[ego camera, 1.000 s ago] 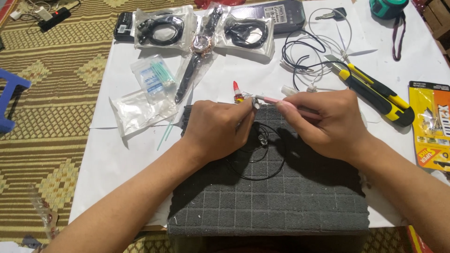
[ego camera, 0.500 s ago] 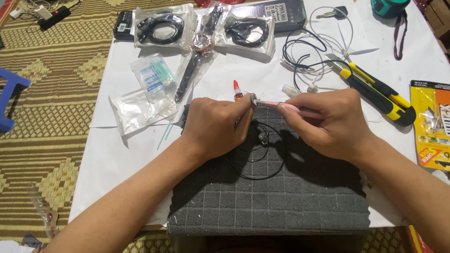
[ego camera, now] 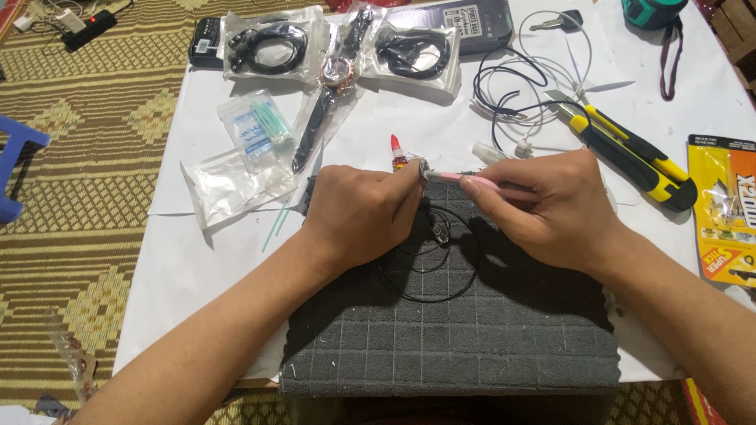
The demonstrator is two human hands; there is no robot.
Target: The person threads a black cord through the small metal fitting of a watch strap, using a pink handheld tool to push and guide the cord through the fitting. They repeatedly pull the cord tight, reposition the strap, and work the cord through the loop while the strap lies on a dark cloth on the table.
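My left hand [ego camera: 364, 211] rests on a dark grey foam pad [ego camera: 449, 338] and pinches a small metal part [ego camera: 424, 168] between thumb and fingertips. My right hand [ego camera: 543, 206] grips a thin pink tool [ego camera: 465, 179] whose tip touches that part. A thin black cable [ego camera: 429, 264] loops on the foam below the hands, with a small earpiece [ego camera: 441, 230] lying on it. A small tube with a red cap [ego camera: 397, 151] lies just beyond my left fingers.
White paper [ego camera: 197, 267] covers the low table. On it lie a yellow-black utility knife [ego camera: 630, 149], white earphone cables [ego camera: 520, 94], bagged black cables [ego camera: 272, 43], a wristwatch [ego camera: 335, 79], a swab bag [ego camera: 256, 130], and a yellow blister card [ego camera: 724, 208]. Woven mat [ego camera: 79, 157] at left.
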